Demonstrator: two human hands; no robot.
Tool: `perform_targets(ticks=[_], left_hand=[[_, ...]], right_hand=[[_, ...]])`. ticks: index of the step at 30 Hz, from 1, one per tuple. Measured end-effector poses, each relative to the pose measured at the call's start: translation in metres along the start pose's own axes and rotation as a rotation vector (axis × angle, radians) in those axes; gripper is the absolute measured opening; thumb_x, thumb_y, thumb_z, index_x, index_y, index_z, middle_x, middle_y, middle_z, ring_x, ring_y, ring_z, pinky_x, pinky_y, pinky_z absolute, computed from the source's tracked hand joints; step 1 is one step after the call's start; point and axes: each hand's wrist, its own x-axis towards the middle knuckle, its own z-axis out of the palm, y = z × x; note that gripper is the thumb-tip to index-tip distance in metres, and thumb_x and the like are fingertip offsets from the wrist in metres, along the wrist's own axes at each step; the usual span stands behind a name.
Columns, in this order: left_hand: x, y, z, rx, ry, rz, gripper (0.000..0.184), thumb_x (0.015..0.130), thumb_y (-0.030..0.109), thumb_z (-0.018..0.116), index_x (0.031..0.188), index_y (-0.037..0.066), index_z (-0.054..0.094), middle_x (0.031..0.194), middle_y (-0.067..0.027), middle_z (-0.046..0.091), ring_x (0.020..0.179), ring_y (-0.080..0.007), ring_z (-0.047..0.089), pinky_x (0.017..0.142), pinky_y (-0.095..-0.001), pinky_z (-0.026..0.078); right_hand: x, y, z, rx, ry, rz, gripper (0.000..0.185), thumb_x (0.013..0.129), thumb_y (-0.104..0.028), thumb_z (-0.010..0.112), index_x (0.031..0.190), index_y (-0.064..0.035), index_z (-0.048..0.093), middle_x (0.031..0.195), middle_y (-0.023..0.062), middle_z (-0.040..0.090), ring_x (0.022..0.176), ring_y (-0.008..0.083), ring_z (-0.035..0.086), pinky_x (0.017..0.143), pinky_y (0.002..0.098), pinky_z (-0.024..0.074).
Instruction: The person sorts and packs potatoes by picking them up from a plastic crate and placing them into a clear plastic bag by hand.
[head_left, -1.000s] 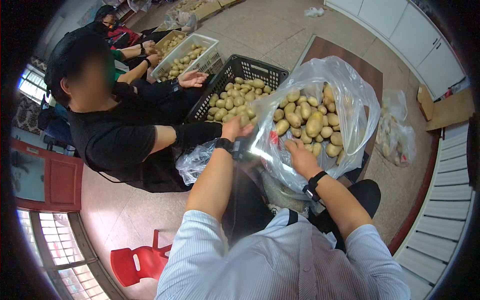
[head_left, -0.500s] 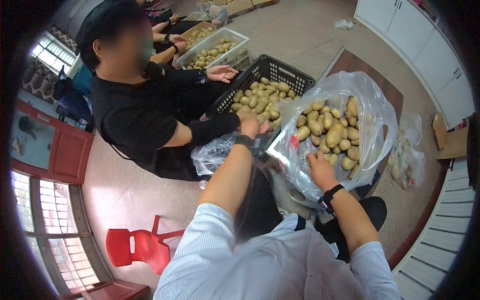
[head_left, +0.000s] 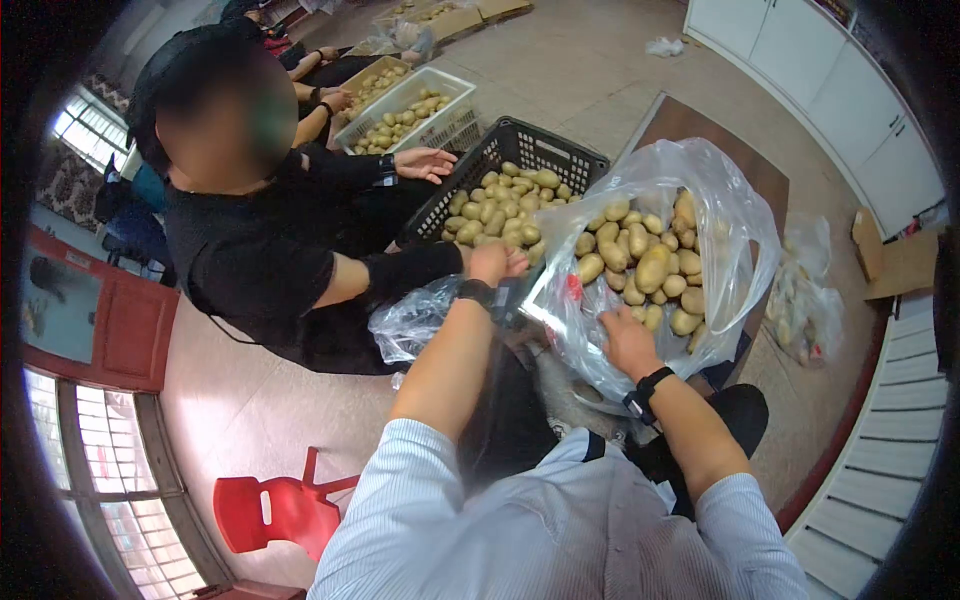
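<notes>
My left hand [head_left: 494,264] is at the near side of a black plastic crate [head_left: 549,149] of potatoes [head_left: 499,207]. Its fingers are curled, and what they hold, if anything, is hidden. To the right stands a clear plastic bag [head_left: 748,255], its mouth wide, with many potatoes [head_left: 653,270] inside. My right hand [head_left: 630,343] is at the bag's near inner side, just below the potatoes. Its fingers are partly apart against the plastic, with no potato visible in them.
A co-worker in black sits left of the crate, one hand [head_left: 425,163] beside its rim. Crumpled clear plastic [head_left: 415,318] lies between us. Behind are a white crate [head_left: 452,88] of potatoes and more people. A red chair [head_left: 275,510] stands lower left; another filled bag [head_left: 805,300] lies right.
The view has shifted slightly, so most things sit further left. My right hand has drawn back from the potatoes toward the bag's near side. My left hand stays by the crate.
</notes>
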Motion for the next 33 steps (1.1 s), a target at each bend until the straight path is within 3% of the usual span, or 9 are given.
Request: perform_targets(ticks=[2, 4, 8, 15, 20, 22, 25, 28, 33], left_hand=[[-0.010, 0.011, 0.009, 0.208, -0.112, -0.039, 0.023, 0.088, 0.008, 0.042, 0.106, -0.005, 0.045, 0.106, -0.0200, 0.052, 0.086, -0.0344, 0.061, 0.069, -0.0496, 0.056], [-0.032, 0.015, 0.025, 0.345, -0.119, -0.015, 0.023, 0.089, 0.013, 0.044, 0.108, -0.002, 0.047, 0.093, -0.0143, 0.057, 0.080, -0.0287, 0.062, 0.063, -0.0422, 0.056], [-0.054, 0.013, 0.043, 0.472, -0.231, -0.043, 0.025, 0.091, 0.018, 0.047, 0.112, 0.004, 0.048, 0.096, -0.0121, 0.059, 0.076, -0.0262, 0.062, 0.058, -0.0388, 0.053], [-0.068, -0.007, 0.062, 0.708, -0.436, -0.190, 0.028, 0.091, 0.025, 0.051, 0.113, 0.008, 0.049, 0.101, -0.0094, 0.061, 0.067, -0.0250, 0.062, 0.053, -0.0359, 0.048], [-0.091, -0.008, 0.079, 0.934, -0.497, -0.281, 0.032, 0.084, 0.028, 0.063, 0.105, 0.007, 0.054, 0.093, -0.0114, 0.064, 0.073, -0.0289, 0.064, 0.060, -0.0432, 0.050], [-0.074, -0.014, 0.067, 1.327, -0.912, 0.256, 0.041, 0.072, 0.026, 0.074, 0.103, 0.007, 0.056, 0.094, -0.0132, 0.064, 0.083, -0.0310, 0.063, 0.070, -0.0411, 0.050], [-0.070, -0.021, 0.071, 1.041, -0.868, -0.146, 0.047, 0.071, 0.027, 0.076, 0.108, 0.007, 0.054, 0.095, -0.0139, 0.064, 0.087, -0.0310, 0.063, 0.071, -0.0382, 0.051], [-0.081, -0.020, 0.077, 0.740, -0.725, -0.440, 0.041, 0.084, 0.032, 0.066, 0.111, 0.005, 0.052, 0.097, -0.0137, 0.064, 0.080, -0.0297, 0.066, 0.061, -0.0363, 0.054], [-0.049, -0.026, 0.063, 0.773, -0.723, -0.388, 0.039, 0.090, 0.034, 0.058, 0.114, 0.004, 0.050, 0.101, -0.0137, 0.062, 0.077, -0.0275, 0.066, 0.056, -0.0353, 0.055]], right_hand=[[-0.005, 0.003, 0.000, 0.057, 0.044, -0.021, 0.037, 0.073, -0.009, 0.058, 0.110, -0.0132, 0.053, 0.110, 0.0176, 0.052, 0.092, 0.0376, 0.058, 0.080, 0.0454, 0.0479], [-0.003, 0.010, 0.003, 0.290, 0.119, -0.054, 0.039, 0.071, -0.010, 0.061, 0.109, -0.0120, 0.054, 0.103, 0.0188, 0.055, 0.098, 0.0371, 0.056, 0.083, 0.0447, 0.0457], [0.006, 0.020, 0.013, 0.601, 0.193, 0.036, 0.037, 0.078, -0.012, 0.060, 0.114, -0.0073, 0.052, 0.104, 0.0219, 0.058, 0.100, 0.0411, 0.054, 0.086, 0.0412, 0.0449], [0.024, 0.002, -0.014, 0.985, -0.042, 0.356, 0.035, 0.089, -0.025, 0.058, 0.114, -0.0019, 0.051, 0.087, 0.0124, 0.062, 0.081, 0.0208, 0.059, 0.074, 0.0328, 0.0479], [0.033, -0.020, -0.032, 1.079, -0.035, 0.247, 0.039, 0.092, -0.034, 0.052, 0.110, -0.0001, 0.054, 0.084, 0.0114, 0.062, 0.078, 0.0193, 0.059, 0.071, 0.0323, 0.0478], [0.039, -0.024, -0.027, 1.054, -0.012, 0.204, 0.040, 0.092, -0.036, 0.050, 0.108, 0.0008, 0.055, 0.086, 0.0136, 0.062, 0.079, 0.0219, 0.060, 0.072, 0.0335, 0.0478], [0.049, -0.020, -0.006, 0.982, 0.036, 0.156, 0.040, 0.092, -0.034, 0.050, 0.108, 0.0023, 0.054, 0.092, 0.0185, 0.063, 0.084, 0.0276, 0.062, 0.074, 0.0358, 0.0474], [0.052, -0.019, 0.003, 0.991, 0.124, 0.035, 0.029, 0.096, -0.033, 0.046, 0.105, -0.0058, 0.050, 0.071, -0.0016, 0.049, 0.053, 0.0068, 0.042, 0.050, 0.0201, 0.0364], [0.042, -0.024, -0.011, 1.045, 0.097, 0.053, 0.024, 0.095, -0.025, 0.049, 0.108, -0.0045, 0.050, 0.071, 0.0000, 0.053, 0.060, 0.0058, 0.048, 0.051, 0.0217, 0.0389]])
